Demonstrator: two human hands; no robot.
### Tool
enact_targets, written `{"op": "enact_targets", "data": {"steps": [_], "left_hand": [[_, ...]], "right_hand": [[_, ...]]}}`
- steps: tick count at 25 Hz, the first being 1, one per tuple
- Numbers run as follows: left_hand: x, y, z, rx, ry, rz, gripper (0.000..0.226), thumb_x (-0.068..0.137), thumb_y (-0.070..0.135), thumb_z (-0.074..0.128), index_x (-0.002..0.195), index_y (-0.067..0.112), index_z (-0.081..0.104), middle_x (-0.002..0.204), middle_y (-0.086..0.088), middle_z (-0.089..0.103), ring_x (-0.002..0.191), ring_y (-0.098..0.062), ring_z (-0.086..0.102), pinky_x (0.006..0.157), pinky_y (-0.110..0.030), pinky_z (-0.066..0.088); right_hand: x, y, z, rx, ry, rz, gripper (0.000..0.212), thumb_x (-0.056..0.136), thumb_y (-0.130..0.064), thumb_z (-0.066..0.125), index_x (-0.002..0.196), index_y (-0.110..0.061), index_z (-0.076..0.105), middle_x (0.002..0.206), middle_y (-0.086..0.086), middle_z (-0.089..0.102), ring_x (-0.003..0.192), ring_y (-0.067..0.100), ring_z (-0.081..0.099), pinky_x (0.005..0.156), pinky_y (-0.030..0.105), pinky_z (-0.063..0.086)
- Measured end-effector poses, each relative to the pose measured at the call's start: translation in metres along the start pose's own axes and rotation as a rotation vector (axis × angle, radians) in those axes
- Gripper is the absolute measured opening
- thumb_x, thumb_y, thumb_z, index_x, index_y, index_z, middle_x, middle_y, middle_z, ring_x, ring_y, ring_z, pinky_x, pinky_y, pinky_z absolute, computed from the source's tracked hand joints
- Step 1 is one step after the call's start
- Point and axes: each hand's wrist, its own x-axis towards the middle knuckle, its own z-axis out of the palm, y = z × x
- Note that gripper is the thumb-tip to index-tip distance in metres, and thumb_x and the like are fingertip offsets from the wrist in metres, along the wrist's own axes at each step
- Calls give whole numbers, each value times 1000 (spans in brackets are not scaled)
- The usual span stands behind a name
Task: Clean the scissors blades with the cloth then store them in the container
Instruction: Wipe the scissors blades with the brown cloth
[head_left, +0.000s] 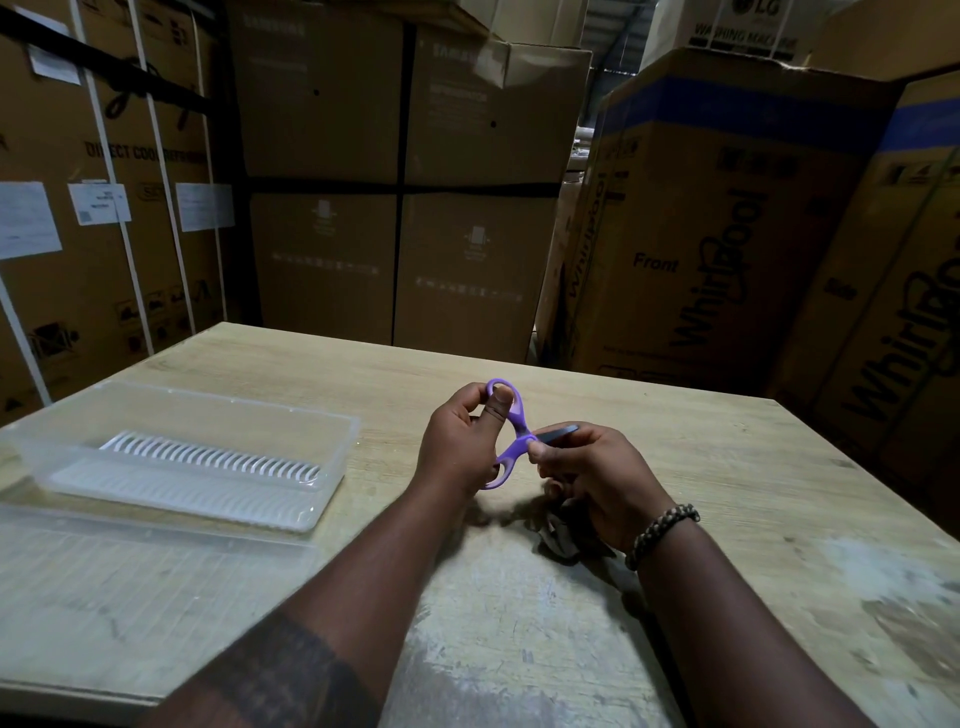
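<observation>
The purple-handled scissors (521, 442) are held just above the pale wooden counter (727, 467), near its middle. Their long axis runs left to right, with the dark grey blade tip pointing right and the two handle loops spread apart on the left. The left hand (457, 441) curls round the far loop with its thumb in it. The right hand (592, 478) pinches the blade beside the pivot. A crumpled dark grey cloth (558, 538) lies under the right hand. A clear rectangular plastic container (332, 470) stands well to the left.
</observation>
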Motion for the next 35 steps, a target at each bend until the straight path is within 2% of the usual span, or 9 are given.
{"op": "enact_targets", "data": {"steps": [5,9,13,16,19,22,25,32,35], "left_hand": [[-1,3,0,-77,-29,-12,27,100,48,66,90,24,74,50,7,43,45,-16,42,46,-27,42],[-1,4,-1,-62,-30,43,30,99,44,68,86,19,78,60,-4,47,55,-19,48,47,-22,45],[0,4,-3,-26,-42,69,24,98,45,69,87,27,81,70,-4,62,69,-12,62,66,-24,51],[0,5,-3,-65,-18,71,25,97,50,67,102,29,80,92,4,74,92,-11,68,82,-30,47],[-1,8,-3,-103,23,21,55,95,68,46,120,27,72,111,-1,71,104,-18,65,83,-34,46],[0,9,-5,-227,13,-230,77,92,82,31,123,22,68,119,-13,69,98,-28,67,74,-39,53],[1,9,-8,-376,-63,-437,87,90,86,34,120,13,70,111,-20,74,80,-30,69,62,-35,55],[3,12,-13,-413,-198,-619,85,96,76,47,119,-3,70,94,-20,73,59,-25,66,49,-29,56],[3,11,-13,-384,-258,-667,78,101,71,43,110,-2,70,78,-16,73,53,-22,64,45,-26,56]], "right_hand": [[-2,-3,-1,3,43,-1,4,83,-1,78,87,-2,79,80,18,62,64,23,48,54,32,40],[-2,-4,-1,-15,60,-50,6,82,0,78,87,-3,79,72,13,64,56,21,44,54,33,37],[-1,-4,0,-69,142,-161,7,79,3,80,81,-4,79,77,14,73,64,23,57,65,41,47],[0,-5,1,-100,214,-275,10,77,6,81,80,-3,78,77,12,76,69,14,66,67,35,53],[3,-2,0,-212,302,-461,17,73,6,85,80,-9,80,76,3,76,70,11,68,69,29,53],[4,3,-2,-459,331,-723,26,67,2,90,79,-17,79,80,-6,74,84,18,68,75,34,56],[4,4,-2,-697,305,-927,23,66,-4,92,78,-18,79,82,-12,70,87,19,60,72,32,50],[5,4,-9,-768,236,-977,23,65,-3,93,76,-19,79,85,-15,70,90,20,56,66,38,52],[5,4,-11,-802,200,-1003,22,67,-5,92,74,-20,78,87,-14,71,91,19,54,67,32,49]]}}
